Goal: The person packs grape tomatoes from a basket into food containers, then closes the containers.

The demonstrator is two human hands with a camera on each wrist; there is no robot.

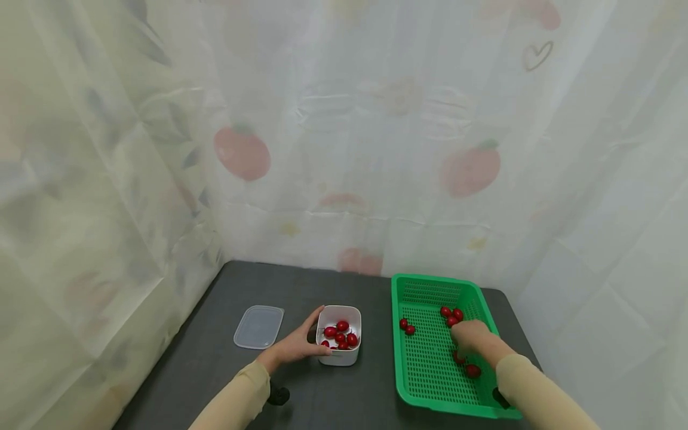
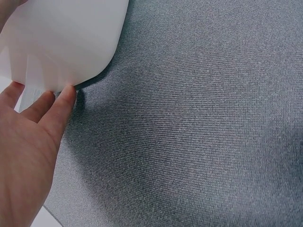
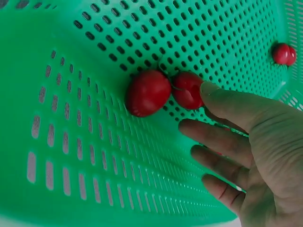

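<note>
My left hand (image 1: 295,346) holds a white square container (image 1: 344,357), thumb on the near side and fingers at the far left. Several cherry tomatoes (image 1: 343,326) lie inside it. In the left wrist view, fingertips (image 2: 69,90) touch the container's smooth wall (image 2: 71,38). My right hand (image 1: 475,339) reaches down into a green perforated basket (image 1: 399,358). In the right wrist view, its thumb is beside a cherry tomato (image 3: 187,91), with the other fingers loosely bent; contact is unclear. A larger-looking cherry tomato (image 3: 148,93) lies against the basket wall. Red patches between the fingers are mostly hidden.
A translucent lid (image 1: 259,327) lies left of the container on the dark tabletop (image 1: 312,286). More cherry tomatoes (image 1: 407,326) sit along the basket's left side, others (image 1: 451,313) toward its far right. Printed curtains (image 1: 344,149) enclose the table's back and sides.
</note>
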